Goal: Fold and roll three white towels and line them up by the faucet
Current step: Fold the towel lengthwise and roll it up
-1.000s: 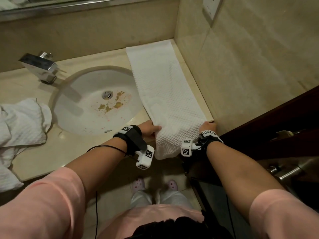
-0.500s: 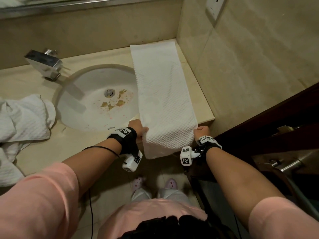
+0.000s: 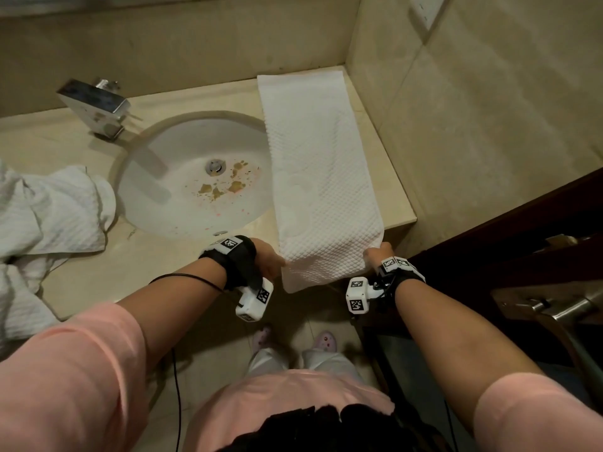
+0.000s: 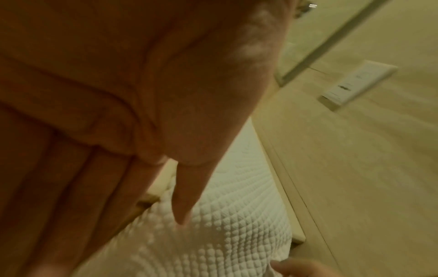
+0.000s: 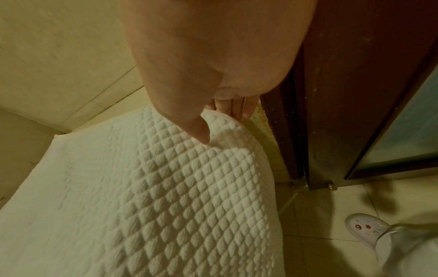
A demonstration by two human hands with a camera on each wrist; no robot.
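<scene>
A long white waffle-textured towel (image 3: 319, 177) lies folded in a strip on the counter right of the sink, its near end hanging over the front edge. My left hand (image 3: 270, 261) pinches the towel's left edge at the counter's front, thumb on top of the towel (image 4: 225, 215). My right hand (image 3: 375, 254) grips the right edge, thumb above and fingers beneath the towel (image 5: 177, 187). A chrome square faucet (image 3: 98, 106) stands at the back left of the sink. More white towels (image 3: 49, 223) lie crumpled on the counter at the left.
The white basin (image 3: 182, 203) has brown stains near its drain. A tiled wall (image 3: 473, 141) bounds the counter on the right, with a socket (image 3: 424, 8) high up. A dark wooden door (image 3: 538, 256) with a metal handle stands at my right. My feet are on the floor tiles.
The towel strip has been pulled straighter and lies squarer to the counter. Both hands slid slightly toward me along its near end, keeping their hold.
</scene>
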